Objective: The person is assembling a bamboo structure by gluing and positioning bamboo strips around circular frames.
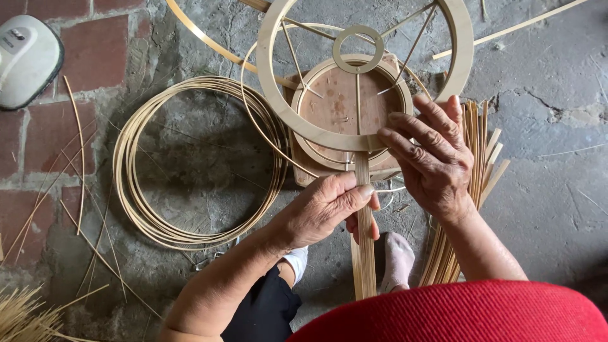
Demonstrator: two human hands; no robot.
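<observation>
My left hand [326,209] grips a few flat bamboo strips [363,253] that run upright from near my lap to a round wooden frame. My right hand [430,158] rests with its fingers spread on the lower rim of the large wooden ring [272,95], where the strips meet it. That ring carries thin spokes and a small central ring [358,49]. Under it lies a round wooden disc [335,101] with its own hoop.
A coil of thin bamboo hoops [196,161] lies on the concrete floor to the left. A bundle of flat strips [478,164] sits under my right wrist. A white device [25,60] rests on bricks at top left. Loose slivers lie scattered about.
</observation>
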